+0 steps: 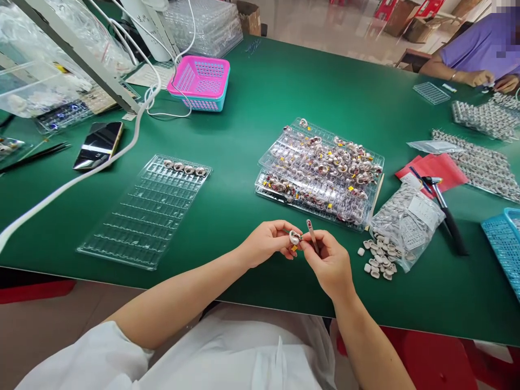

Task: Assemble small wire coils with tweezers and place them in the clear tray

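My left hand pinches a small white earbud housing with a yellow tab hanging under it. Tweezers are in my right hand, whose fingertips meet the housing's right side; the tweezers' lower end is hidden by the fingers. Just beyond my hands, stacked clear trays hold many similar housings with wires and yellow tabs. To the left lies a clear compartment tray with several housings along its far row. Small white caps spill from a plastic bag right of my hand.
A black-handled tool lies by red sheets. A blue basket stands at the right edge, a pink basket at the back. A white cable crosses near a phone. Another person's hands work at far right.
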`<act>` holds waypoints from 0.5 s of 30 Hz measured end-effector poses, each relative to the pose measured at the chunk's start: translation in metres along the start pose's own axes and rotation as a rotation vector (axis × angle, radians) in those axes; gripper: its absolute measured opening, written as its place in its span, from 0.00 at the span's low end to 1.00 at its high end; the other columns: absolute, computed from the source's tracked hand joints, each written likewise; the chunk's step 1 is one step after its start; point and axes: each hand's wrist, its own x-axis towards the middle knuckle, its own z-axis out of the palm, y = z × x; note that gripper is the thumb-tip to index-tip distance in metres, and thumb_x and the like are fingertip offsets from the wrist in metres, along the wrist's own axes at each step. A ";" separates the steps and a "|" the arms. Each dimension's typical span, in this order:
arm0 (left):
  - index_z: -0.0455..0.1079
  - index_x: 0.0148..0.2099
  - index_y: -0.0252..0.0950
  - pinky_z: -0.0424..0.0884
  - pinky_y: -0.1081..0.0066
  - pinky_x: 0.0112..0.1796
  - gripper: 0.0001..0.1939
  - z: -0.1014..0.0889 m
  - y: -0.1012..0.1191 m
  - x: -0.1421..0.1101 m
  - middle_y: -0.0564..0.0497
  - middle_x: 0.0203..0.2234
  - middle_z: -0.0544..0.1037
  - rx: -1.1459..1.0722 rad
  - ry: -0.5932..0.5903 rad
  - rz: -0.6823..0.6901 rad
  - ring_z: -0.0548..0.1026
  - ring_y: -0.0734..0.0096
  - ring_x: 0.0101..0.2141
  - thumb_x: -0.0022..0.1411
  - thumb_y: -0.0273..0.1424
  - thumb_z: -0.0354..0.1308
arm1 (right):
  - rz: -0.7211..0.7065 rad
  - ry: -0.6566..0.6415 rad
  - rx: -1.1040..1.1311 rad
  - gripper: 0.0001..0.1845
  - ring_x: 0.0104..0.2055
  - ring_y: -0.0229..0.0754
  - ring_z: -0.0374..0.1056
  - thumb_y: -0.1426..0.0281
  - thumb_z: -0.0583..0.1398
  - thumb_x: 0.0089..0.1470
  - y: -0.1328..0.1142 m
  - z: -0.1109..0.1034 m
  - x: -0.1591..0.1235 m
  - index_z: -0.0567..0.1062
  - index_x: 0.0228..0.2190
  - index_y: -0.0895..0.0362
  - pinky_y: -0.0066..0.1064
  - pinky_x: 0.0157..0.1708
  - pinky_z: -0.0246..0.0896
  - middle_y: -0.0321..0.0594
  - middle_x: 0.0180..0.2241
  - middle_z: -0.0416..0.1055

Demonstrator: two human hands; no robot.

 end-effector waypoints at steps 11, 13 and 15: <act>0.69 0.34 0.31 0.69 0.76 0.22 0.17 -0.004 0.002 0.001 0.51 0.22 0.75 -0.046 0.003 -0.140 0.72 0.78 0.21 0.47 0.34 0.70 | -0.054 -0.118 -0.060 0.08 0.29 0.37 0.66 0.66 0.60 0.56 0.000 0.001 0.000 0.75 0.37 0.55 0.28 0.28 0.63 0.40 0.32 0.73; 0.69 0.34 0.31 0.69 0.77 0.22 0.17 -0.005 0.002 0.001 0.51 0.22 0.75 -0.038 -0.005 -0.162 0.72 0.78 0.21 0.47 0.34 0.70 | -0.054 -0.128 -0.096 0.08 0.28 0.37 0.65 0.66 0.60 0.56 -0.001 0.001 0.000 0.75 0.37 0.55 0.27 0.28 0.62 0.39 0.31 0.72; 0.70 0.34 0.31 0.69 0.77 0.22 0.16 -0.007 0.002 0.001 0.50 0.22 0.75 -0.025 -0.014 -0.168 0.72 0.77 0.21 0.48 0.35 0.70 | -0.053 -0.124 -0.095 0.08 0.29 0.37 0.65 0.67 0.59 0.56 -0.001 0.001 0.000 0.75 0.37 0.55 0.28 0.29 0.63 0.39 0.31 0.73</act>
